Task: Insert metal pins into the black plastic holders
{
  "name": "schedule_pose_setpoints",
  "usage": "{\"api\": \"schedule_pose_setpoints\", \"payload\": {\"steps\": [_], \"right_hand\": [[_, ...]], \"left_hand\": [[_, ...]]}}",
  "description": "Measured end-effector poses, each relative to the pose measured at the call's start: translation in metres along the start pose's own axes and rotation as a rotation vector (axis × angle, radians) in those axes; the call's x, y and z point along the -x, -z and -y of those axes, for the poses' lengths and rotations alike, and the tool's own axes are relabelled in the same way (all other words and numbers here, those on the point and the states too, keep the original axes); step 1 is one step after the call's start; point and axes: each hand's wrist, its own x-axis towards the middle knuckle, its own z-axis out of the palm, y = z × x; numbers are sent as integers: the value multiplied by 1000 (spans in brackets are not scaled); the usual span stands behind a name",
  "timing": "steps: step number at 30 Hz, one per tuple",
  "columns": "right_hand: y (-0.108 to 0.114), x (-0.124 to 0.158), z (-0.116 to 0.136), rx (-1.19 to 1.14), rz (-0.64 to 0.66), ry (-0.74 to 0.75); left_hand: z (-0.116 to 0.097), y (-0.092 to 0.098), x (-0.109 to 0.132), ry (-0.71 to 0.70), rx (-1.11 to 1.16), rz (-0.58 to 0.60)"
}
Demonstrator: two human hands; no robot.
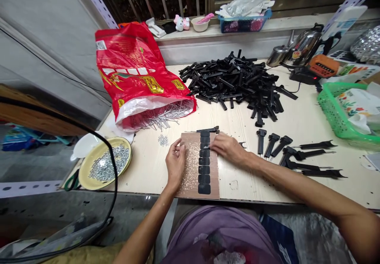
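Observation:
A brown board (192, 169) lies at the table's front edge, with a column of black rectangular pieces (204, 161) down its right half and tiny specks on its left. My left hand (175, 163) rests on the board's left side, its fingers pinched together on something too small to make out. On the board's upper right edge, my right hand (227, 148) curls its fingertips at the black pieces. A black plastic part with a metal pin (208, 130) lies just above the board.
A big heap of black plastic parts (237, 82) fills the table's middle back. Assembled parts (299, 155) lie in a row at right. A red bag of metal pins (139, 78), a yellow plate of small metal bits (105, 165), a green basket (335, 109) and kettles (299, 48) surround them.

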Motion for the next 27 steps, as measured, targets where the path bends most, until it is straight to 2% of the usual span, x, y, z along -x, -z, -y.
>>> {"api": "schedule_pose_setpoints", "payload": {"steps": [1, 6, 14, 17, 22, 23, 26, 27], "right_hand": [[-1, 0, 1, 14, -6, -11], [-7, 10, 13, -10, 100, 191], [-8, 9, 14, -38, 77, 142], [-8, 14, 23, -8, 78, 129], [-5, 19, 33, -19, 228, 306], [-3, 15, 30, -24, 206, 266], [2, 2, 16, 6, 2, -14], [3, 0, 13, 15, -11, -24]], "left_hand": [[0, 0, 0, 3, 3, 4], [1, -1, 0, -27, -15, -6], [3, -1, 0, -22, -5, 4], [4, -1, 0, -34, -5, 1], [4, -1, 0, -58, -41, -3], [4, -1, 0, -58, -50, -3], [4, -1, 1, -59, -54, 1], [4, -1, 1, -60, -51, 3]]}}
